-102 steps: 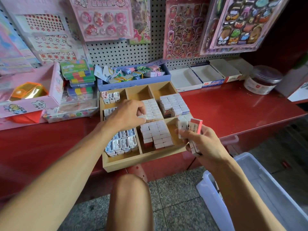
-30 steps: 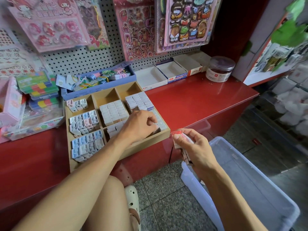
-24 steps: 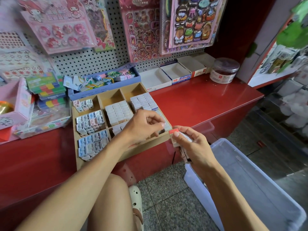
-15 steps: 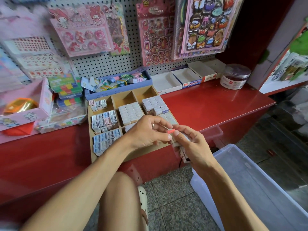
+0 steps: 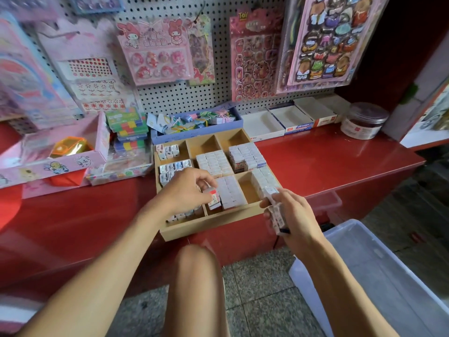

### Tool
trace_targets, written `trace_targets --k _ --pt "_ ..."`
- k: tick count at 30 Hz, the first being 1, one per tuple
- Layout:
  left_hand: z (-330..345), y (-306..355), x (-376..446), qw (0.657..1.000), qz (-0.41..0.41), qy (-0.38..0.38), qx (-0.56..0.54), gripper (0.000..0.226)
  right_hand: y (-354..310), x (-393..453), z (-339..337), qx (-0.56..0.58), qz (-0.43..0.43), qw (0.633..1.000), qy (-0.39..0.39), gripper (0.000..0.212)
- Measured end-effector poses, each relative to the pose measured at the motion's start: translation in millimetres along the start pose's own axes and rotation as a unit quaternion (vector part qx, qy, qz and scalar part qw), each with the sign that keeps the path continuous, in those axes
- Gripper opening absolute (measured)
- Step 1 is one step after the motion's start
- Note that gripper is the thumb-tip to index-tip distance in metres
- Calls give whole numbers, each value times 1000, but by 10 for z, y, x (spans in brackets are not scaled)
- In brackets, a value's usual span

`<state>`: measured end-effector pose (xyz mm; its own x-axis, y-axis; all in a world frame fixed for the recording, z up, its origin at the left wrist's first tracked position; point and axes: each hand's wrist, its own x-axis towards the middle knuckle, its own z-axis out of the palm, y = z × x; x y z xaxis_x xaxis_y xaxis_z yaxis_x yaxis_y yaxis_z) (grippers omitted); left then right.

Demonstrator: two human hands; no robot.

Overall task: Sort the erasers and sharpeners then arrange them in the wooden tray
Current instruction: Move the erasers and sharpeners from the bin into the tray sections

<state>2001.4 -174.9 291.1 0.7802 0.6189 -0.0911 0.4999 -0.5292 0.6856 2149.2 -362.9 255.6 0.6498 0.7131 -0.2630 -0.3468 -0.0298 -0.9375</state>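
The wooden tray [image 5: 213,226] with several compartments sits on the red counter. Rows of white boxed erasers [image 5: 245,155] fill its middle and right compartments; small sharpeners [image 5: 167,152] fill the left ones. My left hand [image 5: 187,190] hovers over the front middle compartment and pinches a red-tipped eraser [image 5: 213,197] that stands at the end of a row there. My right hand [image 5: 289,215] is at the tray's front right corner and grips a stack of erasers [image 5: 275,214].
A clear plastic bin [image 5: 379,276] stands on the floor at lower right. Behind the tray are a purple box of clips [image 5: 194,122], open white cartons [image 5: 262,124] and a round jar [image 5: 364,120]. A pink box [image 5: 48,152] and coloured packs sit at left. My knee is below the tray.
My left hand took a red-tipped eraser from the stack in my right hand and carried it left into the front middle compartment. The view swung back to the left.
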Motion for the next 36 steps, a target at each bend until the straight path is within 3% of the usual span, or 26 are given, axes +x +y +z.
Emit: trace_targets --k 9,14,18,21,24,28,36 --pt "293 -22 22 974 93 16 207 17 13 -89 -106 -97 -6 995 4 15" --pt "324 -100 64 978 93 21 188 15 68 -55 -174 -52 5 998 19 10" --pt "288 -120 89 984 85 9 159 13 151 -21 -166 -6 20 1000 2 34" --pt "258 -101 88 984 82 12 157 7 159 -29 -170 -7 18 1000 -20 32" --pt "301 85 38 994 90 45 43 9 157 -30 -185 -9 10 999 -48 33" --pt "479 411 -9 976 82 -48 -196 7 136 -53 -170 -6 4 998 -60 39" --pt "651 659 33 953 39 -88 -288 14 7 -141 -322 -7 22 999 -26 28"
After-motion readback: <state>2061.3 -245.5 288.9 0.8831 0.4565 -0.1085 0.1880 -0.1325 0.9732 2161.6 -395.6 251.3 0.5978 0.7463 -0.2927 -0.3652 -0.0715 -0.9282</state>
